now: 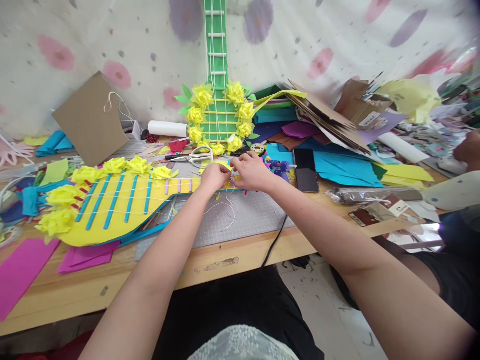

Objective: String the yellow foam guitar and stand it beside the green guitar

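The guitar-shaped piece (119,212) has a smooth, matt yellow face resembling foam or felt, its flowers (62,196) crinkled and paper-like. The table (292,245) is pale, smooth wood with one rough, chipped patch (221,264); the cardboard (92,117) is dull brown, the phone (306,169) glossy black. Patterned sheeting (142,30) resembles wrinkled plastic with a soft sheen.

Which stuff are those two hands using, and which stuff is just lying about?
In use:
- yellow guitar, with the left hand and right hand at its neck
- white string, dangling below them
- maybe the scissors, close by

Seemingly just lying about:
- dark phone
- brown cardboard
- pink sheets
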Demonstrator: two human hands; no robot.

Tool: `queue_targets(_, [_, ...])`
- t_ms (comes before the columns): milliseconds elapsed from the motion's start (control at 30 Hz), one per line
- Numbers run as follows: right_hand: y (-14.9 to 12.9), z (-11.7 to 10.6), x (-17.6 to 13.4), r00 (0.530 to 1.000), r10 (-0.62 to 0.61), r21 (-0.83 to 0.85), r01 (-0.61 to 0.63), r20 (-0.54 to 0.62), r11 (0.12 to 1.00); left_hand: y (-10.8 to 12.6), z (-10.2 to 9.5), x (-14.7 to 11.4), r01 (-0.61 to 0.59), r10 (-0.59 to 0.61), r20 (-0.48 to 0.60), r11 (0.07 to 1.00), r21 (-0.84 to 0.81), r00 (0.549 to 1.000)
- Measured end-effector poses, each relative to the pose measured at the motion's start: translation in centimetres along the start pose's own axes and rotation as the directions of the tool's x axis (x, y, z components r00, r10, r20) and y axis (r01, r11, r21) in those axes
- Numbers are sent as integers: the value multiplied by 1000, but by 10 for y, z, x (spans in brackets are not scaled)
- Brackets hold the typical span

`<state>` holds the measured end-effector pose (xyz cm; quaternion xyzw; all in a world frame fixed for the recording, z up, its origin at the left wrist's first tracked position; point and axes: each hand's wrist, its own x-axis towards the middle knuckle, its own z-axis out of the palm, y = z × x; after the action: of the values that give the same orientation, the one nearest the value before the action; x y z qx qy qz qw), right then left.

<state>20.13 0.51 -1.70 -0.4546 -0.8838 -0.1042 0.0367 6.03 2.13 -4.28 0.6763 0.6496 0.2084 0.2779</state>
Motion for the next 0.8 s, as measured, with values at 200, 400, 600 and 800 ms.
queue_targets(200, [1,1,3,998,-26,42,24,59,999,2,-1,2,-14,13,31,999,40,999])
queue_targets(400, [3,-1,5,994,-15,41,11,104,999,5,-1,5,-22,19,36,997,75,999])
queue_targets(600, [3,-3,7,992,2,24,-5,129,1000,3,2,7,-13,11,28,995,98,1000])
queue_targets(800, [0,-1,9,986,6,14,-9,164,1000,8,1,8,-24,19,31,985,173,999])
